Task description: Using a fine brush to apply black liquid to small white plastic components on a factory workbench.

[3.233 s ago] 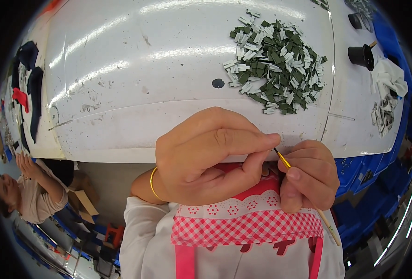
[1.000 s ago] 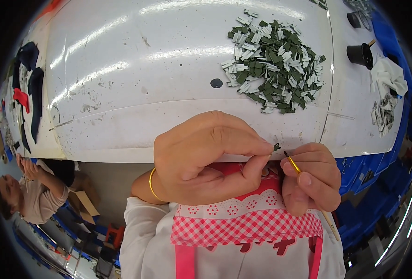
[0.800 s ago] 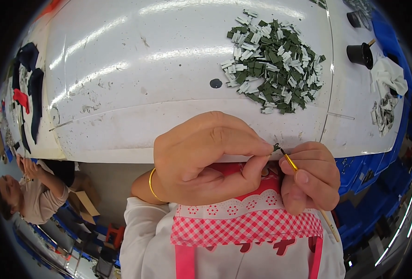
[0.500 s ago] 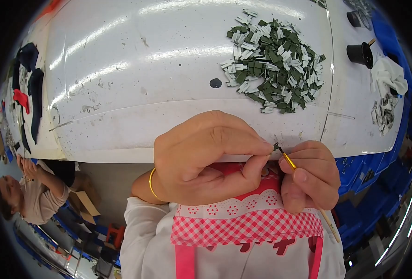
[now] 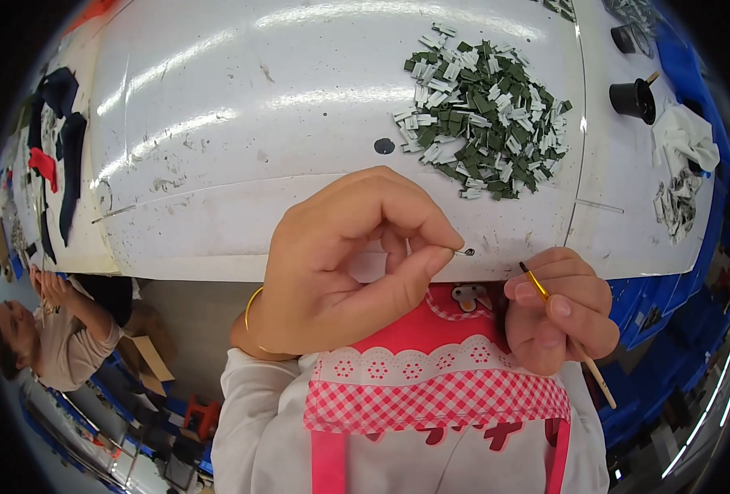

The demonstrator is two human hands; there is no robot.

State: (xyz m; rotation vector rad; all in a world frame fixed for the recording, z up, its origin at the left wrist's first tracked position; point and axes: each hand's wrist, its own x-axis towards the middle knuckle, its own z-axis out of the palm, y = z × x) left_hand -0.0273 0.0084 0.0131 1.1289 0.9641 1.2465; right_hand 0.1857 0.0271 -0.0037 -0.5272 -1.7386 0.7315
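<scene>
The left hand (image 5: 344, 263) is curled nearly closed, its thumb and forefinger pinched on a tiny dark piece (image 5: 466, 252) that pokes out past the fingertips toward the right hand; it is too small to tell its shape or which way it lies. A thin gold bangle (image 5: 251, 311) circles the wrist behind it.

Just beside it, apart from the pinched piece, the right hand (image 5: 561, 309) is closed around a fine brush (image 5: 569, 336). The brush's long axis runs on a slant: its yellow tip end points up and toward the left hand, and its pale handle trails out past the heel of the hand, down and away to the outer side.

Below both hands lies the person's red checked apron (image 5: 435, 395) with a lace edge. Beyond the knuckles stretches a white table (image 5: 241, 123). Farther out, ahead of the right hand, lies a heap of small green and white strips (image 5: 484, 107), with a single dark spot (image 5: 384, 146) near its closer edge. Past that heap to the right stands a small black pot (image 5: 633, 97), and a crumpled white cloth (image 5: 684, 136) lies beside it. Far off beyond the left hand, another person (image 5: 48, 329) sits at the table's edge.
</scene>
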